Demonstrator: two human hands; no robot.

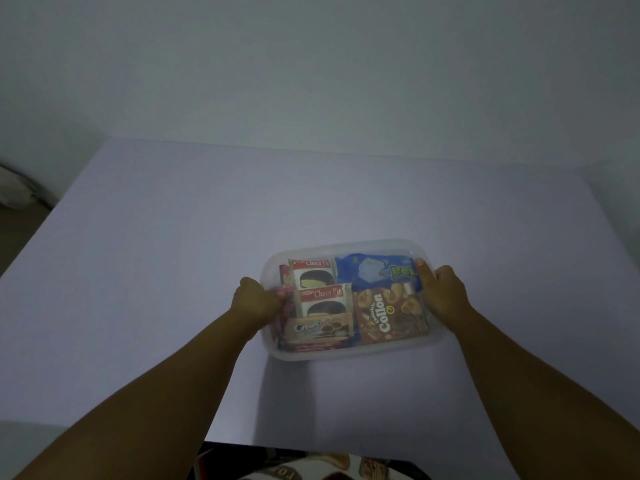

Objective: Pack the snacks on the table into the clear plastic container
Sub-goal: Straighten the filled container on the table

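A pale lavender tabletop (173, 271) fills the frame's center beneath a plain grey wall (311, 64); patterned fabric (311, 469) shows at the bottom edge.

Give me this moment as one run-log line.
left hand: grips container left end | right hand: grips right end | snacks: inside | table

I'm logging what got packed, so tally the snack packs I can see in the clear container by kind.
Choco Pie packs: 2
Blue biscuit pack: 1
Collon box: 1
Cream-O pack: 1
Pink-red pack at the left wall, partly hidden: 1
Total: 6 in the container
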